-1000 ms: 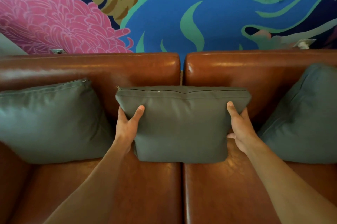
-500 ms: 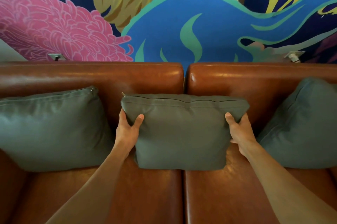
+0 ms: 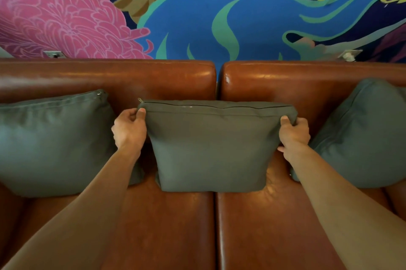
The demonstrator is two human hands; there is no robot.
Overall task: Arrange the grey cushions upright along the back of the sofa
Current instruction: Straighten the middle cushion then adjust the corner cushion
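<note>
Three grey cushions stand on a brown leather sofa (image 3: 167,81). The middle cushion (image 3: 211,146) is upright against the backrest, over the gap between the two seats, zip edge on top. My left hand (image 3: 129,129) pinches its upper left corner. My right hand (image 3: 293,132) grips its upper right corner. The left cushion (image 3: 52,140) leans upright against the backrest. The right cushion (image 3: 364,135) leans against the backrest too, tilted a little, and is cut off by the frame edge.
Behind the sofa rises a wall with a bright mural (image 3: 219,13) in pink, blue and yellow. Two wall sockets (image 3: 53,54) show just above the backrest. The seat cushions (image 3: 263,225) in front are bare leather.
Both hands have slid up from the middle cushion's sides to its top corners. The view has moved closer and tilted down a little.
</note>
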